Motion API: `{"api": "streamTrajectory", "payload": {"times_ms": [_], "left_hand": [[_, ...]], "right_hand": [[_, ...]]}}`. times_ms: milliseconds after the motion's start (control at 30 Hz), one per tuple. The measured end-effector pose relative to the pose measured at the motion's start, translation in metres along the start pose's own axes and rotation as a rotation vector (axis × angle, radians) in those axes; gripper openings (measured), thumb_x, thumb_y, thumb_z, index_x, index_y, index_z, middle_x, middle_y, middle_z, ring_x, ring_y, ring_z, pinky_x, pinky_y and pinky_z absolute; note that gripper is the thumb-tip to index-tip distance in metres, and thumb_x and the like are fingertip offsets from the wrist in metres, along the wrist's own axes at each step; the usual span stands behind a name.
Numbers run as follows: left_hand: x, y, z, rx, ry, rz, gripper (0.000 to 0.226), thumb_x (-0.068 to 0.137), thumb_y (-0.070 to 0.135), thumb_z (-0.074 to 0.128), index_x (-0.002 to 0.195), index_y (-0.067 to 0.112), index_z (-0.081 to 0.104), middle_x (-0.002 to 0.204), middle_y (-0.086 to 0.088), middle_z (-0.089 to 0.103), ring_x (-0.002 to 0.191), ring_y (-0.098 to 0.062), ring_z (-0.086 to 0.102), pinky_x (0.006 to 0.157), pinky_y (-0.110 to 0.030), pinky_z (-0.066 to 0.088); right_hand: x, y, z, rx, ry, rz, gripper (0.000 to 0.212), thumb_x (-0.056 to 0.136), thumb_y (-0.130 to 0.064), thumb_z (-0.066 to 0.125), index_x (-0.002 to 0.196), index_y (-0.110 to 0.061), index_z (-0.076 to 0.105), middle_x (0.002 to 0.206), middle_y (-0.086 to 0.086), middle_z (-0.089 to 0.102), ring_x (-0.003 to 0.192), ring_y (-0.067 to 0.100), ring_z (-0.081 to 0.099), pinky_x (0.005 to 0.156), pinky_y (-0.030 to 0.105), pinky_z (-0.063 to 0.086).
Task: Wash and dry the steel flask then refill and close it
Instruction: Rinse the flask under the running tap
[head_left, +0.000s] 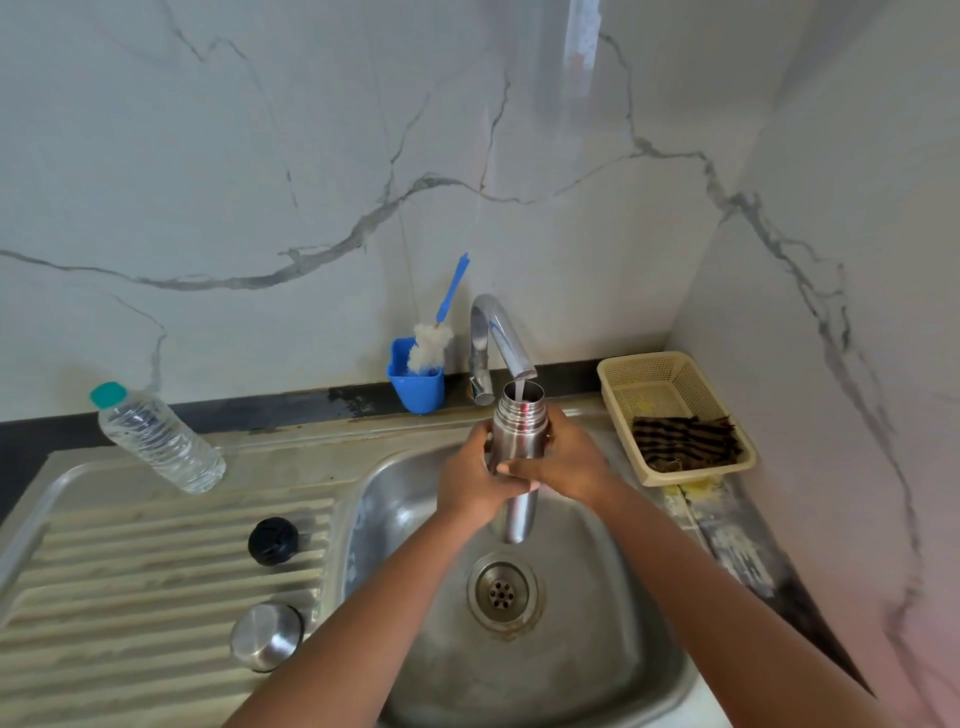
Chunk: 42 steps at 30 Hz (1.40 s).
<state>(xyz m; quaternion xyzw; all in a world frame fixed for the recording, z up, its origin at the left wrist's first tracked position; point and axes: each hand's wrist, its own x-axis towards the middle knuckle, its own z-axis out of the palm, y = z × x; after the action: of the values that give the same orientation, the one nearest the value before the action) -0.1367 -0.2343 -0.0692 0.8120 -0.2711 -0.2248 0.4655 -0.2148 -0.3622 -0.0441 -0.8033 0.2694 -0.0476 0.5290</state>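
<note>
From the head camera, the steel flask (514, 457) is standing almost straight up over the sink (649, 597), with its long side running up and down. Its open mouth is sitting right under the tap (501, 338), and water is running down into it. The flask is right in the middle, between the two hands, so both are just as near to it.

The left hand (470, 480) is wrapping its fingers around the left side of the flask. The right hand (563, 465) is curling around the right side, and its fingers are crossing over the front. Both hands are gripping it tight.

I think the person is rinsing the inside. Next the flask may need tipping to pour the water out, so the mouth would have to swing down toward the drain (503, 592).

The black stopper (272, 540) and the steel cap (266, 635) are lying on the draining board (104, 597), well away to the left.
</note>
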Motion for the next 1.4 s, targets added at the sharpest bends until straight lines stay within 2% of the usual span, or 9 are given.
{"api": "streamTrajectory", "payload": {"times_ms": [267, 500, 633, 733, 900, 1067, 1200, 1300, 1400], "left_hand": [[0.0, 0.001, 0.002, -0.056, 0.014, 0.003, 0.082, 0.066, 0.018, 0.089, 0.135, 0.025, 0.046, 0.114, 0.01, 0.062, 0.107, -0.016, 0.062, 0.091, -0.033, 0.052], [-0.004, -0.004, 0.001, -0.152, -0.054, -0.063, 0.116, 0.061, 0.012, 0.092, 0.153, 0.026, 0.022, 0.147, -0.003, 0.045, 0.135, -0.021, 0.043, 0.108, -0.038, 0.039], [-0.005, -0.006, -0.001, -0.165, -0.03, -0.077, 0.119, 0.06, 0.017, 0.094, 0.153, 0.028, 0.02, 0.149, -0.004, 0.041, 0.137, -0.023, 0.041, 0.111, -0.041, 0.038], [-0.007, -0.01, -0.003, -0.174, -0.025, -0.08, 0.122, 0.059, 0.018, 0.095, 0.153, 0.031, 0.018, 0.152, -0.002, 0.036, 0.14, -0.022, 0.035, 0.113, -0.047, 0.036], [-0.01, -0.015, -0.004, -0.201, -0.016, -0.071, 0.117, 0.059, 0.012, 0.094, 0.149, 0.032, 0.022, 0.141, -0.001, 0.041, 0.134, -0.02, 0.041, 0.106, -0.033, 0.037], [-0.013, -0.017, -0.005, -0.216, -0.016, -0.081, 0.115, 0.059, 0.014, 0.094, 0.147, 0.036, 0.023, 0.144, -0.002, 0.041, 0.135, -0.018, 0.039, 0.109, -0.037, 0.039], [-0.015, -0.018, -0.005, -0.203, -0.026, -0.097, 0.114, 0.063, 0.012, 0.092, 0.151, 0.03, 0.022, 0.144, -0.003, 0.04, 0.134, -0.019, 0.04, 0.104, -0.031, 0.038], [-0.017, -0.021, -0.007, -0.191, -0.036, -0.108, 0.116, 0.063, 0.015, 0.093, 0.152, 0.03, 0.021, 0.149, -0.004, 0.037, 0.138, -0.02, 0.036, 0.11, -0.037, 0.038], [-0.018, -0.021, -0.007, -0.193, -0.029, -0.107, 0.113, 0.064, 0.015, 0.093, 0.152, 0.029, 0.022, 0.139, 0.003, 0.042, 0.129, -0.01, 0.038, 0.088, -0.011, 0.039]], "right_hand": [[0.0, -0.007, 0.001, -0.098, 0.045, -0.045, 0.068, 0.063, -0.026, 0.088, 0.114, -0.035, 0.046, 0.105, -0.012, 0.064, 0.096, 0.01, 0.063, 0.085, 0.031, 0.05], [0.0, -0.005, 0.001, -0.211, 0.126, -0.033, 0.07, 0.063, -0.032, 0.088, 0.121, -0.026, 0.049, 0.103, -0.011, 0.065, 0.091, 0.012, 0.063, 0.08, 0.031, 0.05], [0.0, -0.008, 0.0, -0.115, 0.097, -0.045, 0.067, 0.064, -0.027, 0.089, 0.116, -0.032, 0.048, 0.101, -0.016, 0.063, 0.089, 0.003, 0.06, 0.07, 0.017, 0.042], [0.001, -0.009, -0.002, -0.137, 0.044, -0.024, 0.066, 0.065, -0.029, 0.088, 0.118, -0.032, 0.049, 0.105, -0.012, 0.065, 0.089, 0.004, 0.06, 0.069, 0.019, 0.043], [-0.001, -0.013, 0.003, -0.221, 0.16, -0.044, 0.064, 0.064, -0.033, 0.087, 0.117, -0.029, 0.05, 0.097, -0.014, 0.062, 0.086, 0.009, 0.06, 0.075, 0.028, 0.046], [0.0, -0.019, 0.001, -0.225, 0.122, 0.007, 0.06, 0.061, -0.038, 0.084, 0.112, -0.03, 0.053, 0.096, -0.011, 0.066, 0.086, 0.011, 0.063, 0.076, 0.032, 0.052], [-0.006, -0.02, -0.001, -0.242, 0.129, -0.055, 0.061, 0.062, -0.033, 0.086, 0.112, -0.032, 0.052, 0.09, -0.017, 0.062, 0.082, 0.005, 0.06, 0.067, 0.023, 0.044], [-0.005, -0.022, -0.004, -0.15, 0.07, 0.011, 0.06, 0.061, -0.034, 0.086, 0.113, -0.031, 0.055, 0.094, -0.014, 0.067, 0.088, 0.01, 0.064, 0.074, 0.027, 0.05], [-0.007, -0.024, 0.0, -0.342, 0.164, -0.02, 0.058, 0.062, -0.038, 0.083, 0.111, -0.031, 0.053, 0.092, -0.012, 0.064, 0.084, 0.012, 0.062, 0.074, 0.03, 0.05]]}}
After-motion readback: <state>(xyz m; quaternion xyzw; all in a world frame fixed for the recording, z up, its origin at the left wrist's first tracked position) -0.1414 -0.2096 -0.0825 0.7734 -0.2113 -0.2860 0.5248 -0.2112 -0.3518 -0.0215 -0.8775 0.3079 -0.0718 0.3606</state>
